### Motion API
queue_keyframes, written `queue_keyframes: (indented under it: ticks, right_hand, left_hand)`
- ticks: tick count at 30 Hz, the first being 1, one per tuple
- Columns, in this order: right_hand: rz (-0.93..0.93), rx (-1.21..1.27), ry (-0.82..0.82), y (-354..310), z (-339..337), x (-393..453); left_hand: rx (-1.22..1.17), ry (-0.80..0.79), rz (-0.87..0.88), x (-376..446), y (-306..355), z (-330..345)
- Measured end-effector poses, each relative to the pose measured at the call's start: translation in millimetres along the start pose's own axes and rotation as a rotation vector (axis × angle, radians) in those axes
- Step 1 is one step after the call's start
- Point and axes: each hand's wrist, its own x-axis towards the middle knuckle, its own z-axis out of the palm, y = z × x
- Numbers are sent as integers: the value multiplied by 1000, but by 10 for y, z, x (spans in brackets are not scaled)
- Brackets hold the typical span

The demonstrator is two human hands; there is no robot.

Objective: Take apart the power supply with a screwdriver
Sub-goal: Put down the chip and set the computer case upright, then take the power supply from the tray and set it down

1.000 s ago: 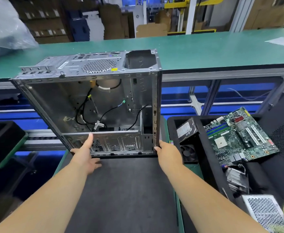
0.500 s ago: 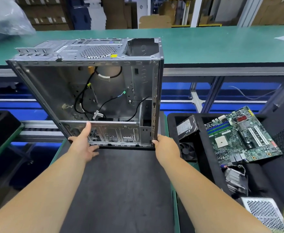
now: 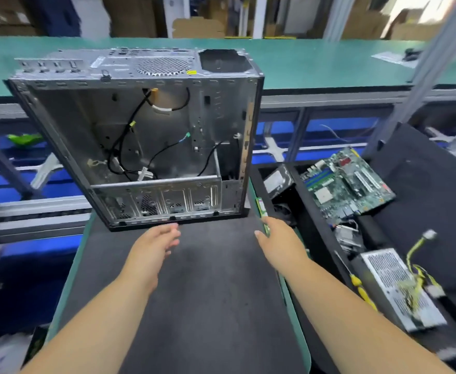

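Observation:
The silver power supply (image 3: 399,287), with a perforated top and yellow-black cables, lies in the black tray at the lower right. A yellow-handled screwdriver (image 3: 360,288) lies just left of it. An empty grey computer case (image 3: 140,136) stands on its side at the far end of the black mat (image 3: 194,292), with loose black wires inside. My left hand (image 3: 156,244) hovers over the mat just in front of the case, fingers relaxed and holding nothing. My right hand (image 3: 280,241) is also empty and apart from the case, near the mat's right edge.
The black tray (image 3: 437,190) on the right also holds a green motherboard (image 3: 348,182), a hard drive (image 3: 278,179) and a small heatsink (image 3: 348,236). A green RAM stick (image 3: 262,211) lies at the mat's right edge. A long green bench (image 3: 329,60) runs behind the case.
Both hands have let go of the case's near edge and pulled back toward me. The case now stands by itself at the far end of the mat.

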Motion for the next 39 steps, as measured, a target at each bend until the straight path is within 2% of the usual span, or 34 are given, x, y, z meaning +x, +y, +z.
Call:
queue_keyframes:
  ticks: [4, 10, 17, 21, 23, 26, 30, 35, 39]
  right_hand:
    - [56, -45, 111, 283, -121, -513]
    - [197, -117, 217, 817, -369, -1125]
    - [307, -118, 355, 1426, -787, -1236]
    - [411, -258, 497, 1676, -1017, -1110]
    - [495, -340, 433, 1801, -1096, -1039]
    - [564, -312, 229, 2000, -1177, -892]
    - [512, -219, 49, 2178, -1217, -710]
    - [442, -224, -38, 2229, -1180, -579]
    - [399, -266, -34, 2269, -1182, -534]
  left_hand:
    - [106, -134, 93, -309, -119, 164]
    - [164, -297, 125, -614, -193, 463]
    - [220, -326, 139, -800, -153, 801]
    - [249, -298, 143, -888, -122, 1049]
    - [267, -296, 134, -946, -127, 1206]
    - [288, -288, 118, -1038, -155, 1467]
    - [287, -283, 90, -1147, -185, 1802]
    - [307, -262, 87, -1251, -166, 2106]
    - [303, -239, 89, -1322, -147, 2282]
